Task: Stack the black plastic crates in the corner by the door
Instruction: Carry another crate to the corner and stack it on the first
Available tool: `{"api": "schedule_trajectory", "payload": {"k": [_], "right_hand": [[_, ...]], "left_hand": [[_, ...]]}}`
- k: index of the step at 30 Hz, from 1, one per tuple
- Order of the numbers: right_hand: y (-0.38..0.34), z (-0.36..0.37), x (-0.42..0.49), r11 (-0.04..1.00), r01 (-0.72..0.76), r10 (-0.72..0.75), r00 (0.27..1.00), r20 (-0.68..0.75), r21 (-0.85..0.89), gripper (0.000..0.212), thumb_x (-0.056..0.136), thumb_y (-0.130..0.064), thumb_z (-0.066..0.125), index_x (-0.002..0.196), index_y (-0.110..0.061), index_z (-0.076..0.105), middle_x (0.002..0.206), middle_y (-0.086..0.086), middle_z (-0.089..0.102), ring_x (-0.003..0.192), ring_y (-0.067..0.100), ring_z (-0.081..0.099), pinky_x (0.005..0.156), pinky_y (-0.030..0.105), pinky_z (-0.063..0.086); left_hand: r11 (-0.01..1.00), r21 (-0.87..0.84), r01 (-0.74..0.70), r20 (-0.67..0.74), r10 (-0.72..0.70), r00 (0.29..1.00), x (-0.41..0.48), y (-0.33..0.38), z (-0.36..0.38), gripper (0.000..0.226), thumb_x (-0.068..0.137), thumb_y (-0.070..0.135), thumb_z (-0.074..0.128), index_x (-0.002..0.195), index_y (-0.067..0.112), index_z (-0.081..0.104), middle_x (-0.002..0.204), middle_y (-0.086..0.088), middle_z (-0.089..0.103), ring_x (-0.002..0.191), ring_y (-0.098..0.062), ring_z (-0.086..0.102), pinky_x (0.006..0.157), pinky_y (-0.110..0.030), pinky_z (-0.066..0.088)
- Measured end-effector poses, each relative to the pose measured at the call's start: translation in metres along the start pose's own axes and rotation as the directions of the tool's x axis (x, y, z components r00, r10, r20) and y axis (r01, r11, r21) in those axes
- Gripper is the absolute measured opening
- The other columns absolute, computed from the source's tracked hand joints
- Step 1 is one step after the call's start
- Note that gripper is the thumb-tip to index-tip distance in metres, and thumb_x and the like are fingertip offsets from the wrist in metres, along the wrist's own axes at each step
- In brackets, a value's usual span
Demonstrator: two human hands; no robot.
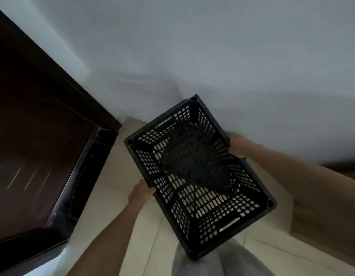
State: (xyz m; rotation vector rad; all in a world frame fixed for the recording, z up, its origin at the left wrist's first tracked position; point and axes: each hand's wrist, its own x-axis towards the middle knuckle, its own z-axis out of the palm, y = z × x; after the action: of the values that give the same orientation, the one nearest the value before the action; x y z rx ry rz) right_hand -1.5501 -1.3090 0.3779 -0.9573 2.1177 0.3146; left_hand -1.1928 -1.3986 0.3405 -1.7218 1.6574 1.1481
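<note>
Gripping opposite long rims, left hand point(141, 193) at 8 o'clock and right hand point(237, 145) at 2 o'clock close on the black crate point(198, 174), levelling it, seemingly for lowering beside the door point(33, 126)

We are seeing two bare forearms with no sleeves reaching the wrists, a left hand point(141, 193) and a right hand point(237, 146) wearing no gloves, and light grey fabric trousers point(222, 263) showing below.

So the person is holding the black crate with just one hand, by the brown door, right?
Not quite. In the head view both hands hold the black crate: the left hand and the right hand grip opposite long sides. It is by the brown door.
</note>
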Motion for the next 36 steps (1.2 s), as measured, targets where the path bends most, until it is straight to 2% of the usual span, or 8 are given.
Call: {"api": "schedule_trajectory", "payload": {"k": [7,12,15,21,27,32,34,36], "right_hand": [[-0.032,-0.022,0.056,0.997,0.03,-0.031,0.999,-0.01,-0.07,0.051,0.098,-0.017,0.042,0.145,-0.001,0.031,0.145,0.021,0.042,0.131,0.035,0.045,0.105,0.041,0.042],[-0.033,-0.036,0.091,0.991,0.071,-0.077,0.996,-0.048,-0.117,0.044,0.096,-0.014,0.046,0.137,-0.002,0.038,0.139,0.021,0.045,0.125,0.037,0.05,0.097,0.039,0.044],[-0.03,-0.037,0.11,0.982,0.1,-0.108,0.993,-0.041,-0.161,0.045,0.095,-0.012,0.047,0.138,0.0,0.037,0.141,0.022,0.042,0.127,0.037,0.048,0.098,0.038,0.043],[-0.028,-0.036,0.141,0.962,0.124,-0.136,0.99,-0.031,-0.241,0.045,0.097,-0.011,0.044,0.139,0.004,0.038,0.143,0.023,0.039,0.126,0.038,0.048,0.098,0.039,0.044],[-0.034,-0.039,0.167,0.952,0.16,-0.176,0.984,-0.039,-0.26,0.042,0.098,-0.015,0.047,0.134,0.006,0.043,0.138,0.025,0.041,0.121,0.038,0.05,0.091,0.037,0.046],[-0.039,-0.039,0.182,0.951,0.17,-0.2,0.975,-0.094,-0.257,0.044,0.098,-0.021,0.047,0.131,0.008,0.044,0.136,0.028,0.043,0.126,0.039,0.043,0.098,0.04,0.042],[-0.036,-0.036,0.184,0.959,0.152,-0.188,0.973,-0.135,-0.238,0.044,0.097,-0.02,0.048,0.13,0.008,0.043,0.136,0.03,0.041,0.126,0.041,0.042,0.099,0.042,0.041],[-0.032,-0.028,0.183,0.97,0.135,-0.17,0.972,-0.165,-0.204,0.049,0.095,-0.017,0.048,0.135,0.008,0.037,0.14,0.03,0.036,0.129,0.043,0.038,0.103,0.046,0.039]], "left_hand": [[0.978,-0.195,0.077,0.141,-0.049,0.989,0.033,0.012,0.005,0.067,0.076,0.037,0.064,0.135,0.008,0.053,0.128,-0.014,0.063,0.115,-0.032,0.062,0.099,-0.042,0.053],[0.955,-0.274,0.114,0.163,-0.07,0.984,0.048,0.029,0.027,0.056,0.081,0.029,0.065,0.133,0.01,0.054,0.122,-0.012,0.066,0.109,-0.029,0.065,0.095,-0.043,0.055],[0.935,-0.322,0.146,0.166,-0.096,0.981,0.053,0.037,0.045,0.064,0.078,0.031,0.066,0.135,0.008,0.052,0.128,-0.014,0.063,0.112,-0.031,0.063,0.096,-0.042,0.055],[0.918,-0.366,0.154,0.115,-0.119,0.986,0.062,0.047,0.066,0.049,0.086,0.023,0.066,0.131,0.005,0.056,0.127,-0.018,0.064,0.115,-0.033,0.063,0.097,-0.044,0.054],[0.922,-0.366,0.124,0.048,-0.114,0.992,0.063,0.063,0.072,0.044,0.086,0.018,0.066,0.127,0.004,0.057,0.118,-0.017,0.069,0.105,-0.033,0.068,0.091,-0.043,0.057],[0.941,-0.322,0.106,0.066,-0.09,0.994,0.07,0.07,0.07,0.033,0.09,0.02,0.063,0.12,0.005,0.063,0.107,-0.013,0.074,0.1,-0.028,0.071,0.094,-0.04,0.056],[0.955,-0.281,0.094,0.097,-0.069,0.993,0.073,0.067,0.066,0.033,0.09,0.026,0.065,0.117,0.007,0.066,0.104,-0.011,0.076,0.101,-0.027,0.071,0.095,-0.041,0.055],[0.99,-0.124,0.064,0.091,-0.053,0.994,0.073,0.063,0.061,0.037,0.089,0.042,0.065,0.111,0.013,0.068,0.098,-0.003,0.077,0.097,-0.022,0.072,0.094,-0.04,0.055]]}}
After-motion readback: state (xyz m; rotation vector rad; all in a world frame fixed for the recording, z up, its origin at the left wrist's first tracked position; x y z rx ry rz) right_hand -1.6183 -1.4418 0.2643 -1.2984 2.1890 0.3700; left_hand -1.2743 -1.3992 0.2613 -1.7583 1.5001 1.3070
